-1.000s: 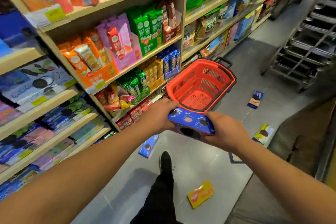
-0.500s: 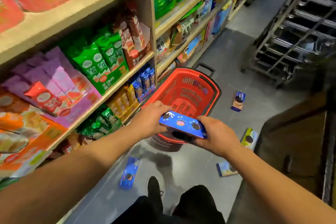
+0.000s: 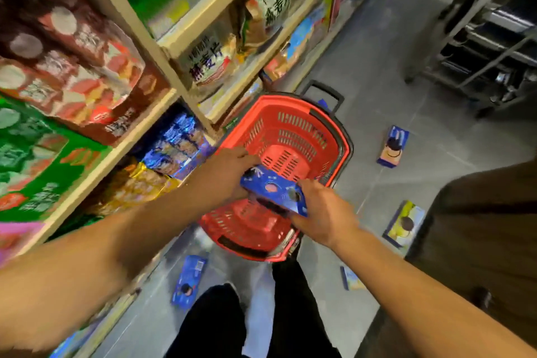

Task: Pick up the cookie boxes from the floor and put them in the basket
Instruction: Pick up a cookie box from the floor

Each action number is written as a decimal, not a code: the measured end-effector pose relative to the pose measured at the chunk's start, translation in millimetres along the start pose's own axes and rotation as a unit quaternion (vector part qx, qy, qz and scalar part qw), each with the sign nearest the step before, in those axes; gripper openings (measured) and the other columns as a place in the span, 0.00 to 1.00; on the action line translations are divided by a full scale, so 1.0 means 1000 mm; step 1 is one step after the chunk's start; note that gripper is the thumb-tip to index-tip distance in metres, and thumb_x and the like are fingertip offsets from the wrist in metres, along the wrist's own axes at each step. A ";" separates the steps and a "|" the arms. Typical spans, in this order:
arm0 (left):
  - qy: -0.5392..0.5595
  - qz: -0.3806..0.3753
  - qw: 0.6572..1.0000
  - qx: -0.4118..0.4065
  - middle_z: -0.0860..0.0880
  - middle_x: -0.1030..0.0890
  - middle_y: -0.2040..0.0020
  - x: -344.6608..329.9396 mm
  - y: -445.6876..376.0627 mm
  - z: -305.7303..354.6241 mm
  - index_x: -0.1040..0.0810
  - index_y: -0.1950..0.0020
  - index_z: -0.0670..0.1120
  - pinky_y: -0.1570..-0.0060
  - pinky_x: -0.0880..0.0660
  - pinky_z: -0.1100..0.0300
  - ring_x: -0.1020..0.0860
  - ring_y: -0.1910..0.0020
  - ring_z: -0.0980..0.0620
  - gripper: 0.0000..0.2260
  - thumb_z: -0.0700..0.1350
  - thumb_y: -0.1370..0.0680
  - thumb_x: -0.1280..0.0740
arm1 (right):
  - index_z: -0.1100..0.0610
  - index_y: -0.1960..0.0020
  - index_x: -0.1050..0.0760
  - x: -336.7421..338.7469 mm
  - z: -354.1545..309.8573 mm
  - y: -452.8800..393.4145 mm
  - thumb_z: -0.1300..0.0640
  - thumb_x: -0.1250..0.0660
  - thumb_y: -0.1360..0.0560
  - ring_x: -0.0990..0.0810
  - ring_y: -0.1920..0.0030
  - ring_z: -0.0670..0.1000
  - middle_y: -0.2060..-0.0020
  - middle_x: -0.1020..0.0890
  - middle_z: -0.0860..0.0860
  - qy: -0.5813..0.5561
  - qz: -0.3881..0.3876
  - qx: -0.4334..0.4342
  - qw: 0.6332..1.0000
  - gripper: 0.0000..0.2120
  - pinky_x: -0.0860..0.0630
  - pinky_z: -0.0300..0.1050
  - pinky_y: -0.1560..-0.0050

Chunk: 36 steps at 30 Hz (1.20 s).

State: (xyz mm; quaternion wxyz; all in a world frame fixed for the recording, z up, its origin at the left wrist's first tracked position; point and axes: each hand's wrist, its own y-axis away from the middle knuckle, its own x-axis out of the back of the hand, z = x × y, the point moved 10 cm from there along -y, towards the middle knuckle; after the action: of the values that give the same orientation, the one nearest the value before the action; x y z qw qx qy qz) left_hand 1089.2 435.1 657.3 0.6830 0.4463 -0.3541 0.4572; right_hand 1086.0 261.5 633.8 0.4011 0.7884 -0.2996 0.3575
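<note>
Shelves (image 3: 186,46) packed with bright snack bags run along the left side of the aisle, above a grey floor (image 3: 377,73). Across the aisle, at upper right, stands a dark metal rack (image 3: 488,38). A red basket (image 3: 290,131) with a black handle sits on the floor just beside the lowest shelf, and nothing shows inside it. Both bare forearms reach forward over its near half. Between them is a blue cookie box (image 3: 273,190), held level above the basket's near part, not touching its bottom. The left hand (image 3: 229,174) has its grip curled round the box's left end; the right hand (image 3: 325,212) has its grip clamped on the right end, fingers tucked under. More boxes lie on the floor: a blue box (image 3: 187,282) near the person's dark-trousered legs (image 3: 209,322), a yellow box (image 3: 404,224) to the right of the basket, a blue-and-peach box (image 3: 393,147) farther up the aisle, and a pale box (image 3: 351,277) partly hidden by the right forearm.
</note>
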 end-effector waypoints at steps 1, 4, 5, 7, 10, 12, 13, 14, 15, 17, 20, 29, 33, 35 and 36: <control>0.006 -0.007 1.000 0.007 0.48 0.24 0.47 -0.009 -0.018 -0.005 0.26 0.37 0.52 0.51 0.25 0.50 0.24 0.47 0.43 0.29 0.55 0.37 0.28 | 0.48 0.47 0.33 -0.005 0.014 -0.017 0.44 0.32 0.34 0.20 0.52 0.59 0.53 0.21 0.52 -0.002 -0.011 -0.006 1.000 0.19 0.22 0.52 0.57; 0.033 -0.016 0.999 0.019 0.43 0.22 0.48 -0.035 -0.069 -0.018 0.23 0.38 0.47 0.50 0.25 0.50 0.23 0.49 0.40 0.28 0.49 0.38 0.27 | 0.52 0.42 0.33 -0.019 0.043 -0.068 0.46 0.31 0.33 0.21 0.49 0.60 0.48 0.22 0.53 0.020 -0.032 0.014 0.999 0.23 0.23 0.52 0.54; 0.045 -0.013 0.999 0.027 0.42 0.22 0.49 -0.044 -0.085 -0.025 0.22 0.39 0.45 0.49 0.26 0.49 0.23 0.49 0.40 0.27 0.49 0.38 0.28 | 0.53 0.42 0.32 -0.022 0.052 -0.086 0.47 0.31 0.33 0.21 0.49 0.60 0.48 0.22 0.53 0.026 -0.029 0.015 0.999 0.23 0.23 0.52 0.55; 0.063 -0.015 0.997 0.048 0.41 0.22 0.50 -0.069 -0.112 -0.043 0.22 0.40 0.43 0.48 0.27 0.49 0.23 0.49 0.40 0.26 0.49 0.38 0.29 | 0.52 0.42 0.32 -0.036 0.067 -0.119 0.47 0.31 0.32 0.20 0.49 0.59 0.47 0.22 0.53 0.039 -0.034 0.010 0.999 0.22 0.23 0.51 0.56; 0.078 -0.028 0.995 0.062 0.40 0.22 0.48 -0.119 -0.153 -0.074 0.22 0.40 0.42 0.46 0.27 0.49 0.23 0.47 0.39 0.25 0.44 0.37 0.27 | 0.53 0.42 0.33 -0.068 0.093 -0.165 0.49 0.30 0.32 0.20 0.49 0.60 0.46 0.23 0.53 0.044 -0.045 -0.008 0.998 0.21 0.27 0.49 0.59; 0.079 -0.022 0.995 0.064 0.41 0.22 0.47 -0.156 -0.183 -0.095 0.22 0.40 0.43 0.46 0.26 0.49 0.23 0.47 0.40 0.24 0.43 0.36 0.28 | 0.54 0.42 0.34 -0.096 0.115 -0.198 0.51 0.31 0.31 0.21 0.49 0.61 0.45 0.24 0.54 0.055 -0.050 -0.021 0.997 0.21 0.31 0.48 0.62; 0.074 -0.019 0.995 0.066 0.43 0.23 0.46 -0.174 -0.196 -0.106 0.23 0.40 0.44 0.46 0.26 0.49 0.23 0.47 0.40 0.23 0.43 0.35 0.29 | 0.55 0.41 0.35 -0.111 0.125 -0.213 0.52 0.31 0.31 0.21 0.49 0.61 0.45 0.24 0.54 0.070 -0.055 -0.025 0.996 0.22 0.33 0.48 0.62; 0.062 -0.021 0.996 0.068 0.44 0.24 0.45 -0.198 -0.212 -0.118 0.23 0.39 0.45 0.46 0.26 0.48 0.24 0.46 0.41 0.24 0.43 0.35 0.30 | 0.55 0.39 0.35 -0.130 0.136 -0.232 0.53 0.31 0.31 0.21 0.49 0.61 0.45 0.24 0.54 0.086 -0.059 -0.033 0.994 0.23 0.34 0.48 0.62; 0.048 -0.028 0.996 0.068 0.46 0.24 0.44 -0.221 -0.227 -0.130 0.24 0.38 0.46 0.46 0.26 0.48 0.25 0.45 0.41 0.24 0.43 0.34 0.30 | 0.56 0.38 0.35 -0.147 0.147 -0.251 0.54 0.32 0.31 0.21 0.48 0.61 0.45 0.24 0.54 0.101 -0.060 -0.038 0.992 0.24 0.35 0.48 0.62; 0.019 -0.037 0.997 0.066 0.48 0.26 0.42 -0.263 -0.255 -0.148 0.26 0.37 0.48 0.47 0.26 0.48 0.26 0.44 0.42 0.25 0.43 0.34 0.31 | 0.57 0.37 0.36 -0.180 0.171 -0.284 0.55 0.31 0.31 0.21 0.48 0.60 0.45 0.24 0.54 0.128 -0.064 -0.057 0.988 0.26 0.36 0.48 0.61; -0.010 -0.042 0.997 0.066 0.47 0.26 0.40 -0.310 -0.287 -0.165 0.27 0.36 0.48 0.47 0.26 0.47 0.28 0.41 0.41 0.25 0.41 0.33 0.31 | 0.56 0.35 0.37 -0.220 0.201 -0.322 0.56 0.33 0.30 0.21 0.47 0.58 0.45 0.23 0.53 0.165 -0.064 -0.084 0.981 0.26 0.32 0.47 0.60; -0.070 -0.064 0.994 0.051 0.47 0.28 0.35 -0.422 -0.362 -0.213 0.33 0.31 0.50 0.40 0.31 0.49 0.32 0.36 0.42 0.27 0.44 0.30 0.33 | 0.59 0.33 0.36 -0.304 0.257 -0.409 0.60 0.43 0.23 0.21 0.46 0.60 0.45 0.22 0.55 0.187 -0.026 -0.132 0.973 0.18 0.28 0.51 0.51; -0.076 -0.050 0.995 0.050 0.46 0.25 0.42 -0.447 -0.381 -0.229 0.29 0.36 0.48 0.46 0.30 0.49 0.29 0.41 0.41 0.24 0.46 0.31 0.29 | 0.57 0.31 0.36 -0.328 0.282 -0.438 0.59 0.43 0.22 0.24 0.40 0.61 0.41 0.23 0.55 0.183 -0.060 -0.162 0.968 0.19 0.29 0.51 0.43; -0.081 -0.054 0.994 0.050 0.46 0.25 0.41 -0.462 -0.391 -0.235 0.29 0.36 0.49 0.44 0.30 0.49 0.29 0.42 0.41 0.24 0.48 0.31 0.29 | 0.56 0.31 0.36 -0.340 0.292 -0.450 0.59 0.44 0.21 0.26 0.37 0.61 0.39 0.24 0.55 0.179 -0.076 -0.176 0.965 0.19 0.30 0.52 0.40; -0.077 -0.054 0.994 0.052 0.46 0.26 0.38 -0.467 -0.395 -0.236 0.30 0.34 0.49 0.42 0.30 0.49 0.28 0.40 0.41 0.26 0.48 0.30 0.29 | 0.56 0.31 0.36 -0.343 0.297 -0.454 0.59 0.44 0.21 0.27 0.36 0.61 0.38 0.25 0.55 0.176 -0.084 -0.186 0.963 0.18 0.31 0.53 0.39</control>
State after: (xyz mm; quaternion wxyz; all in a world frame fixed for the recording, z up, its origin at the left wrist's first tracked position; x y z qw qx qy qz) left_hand 1323.8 439.2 44.8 0.6533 0.5337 -0.3567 0.4014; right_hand 1333.0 300.6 42.4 0.6156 0.6467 -0.2182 0.3940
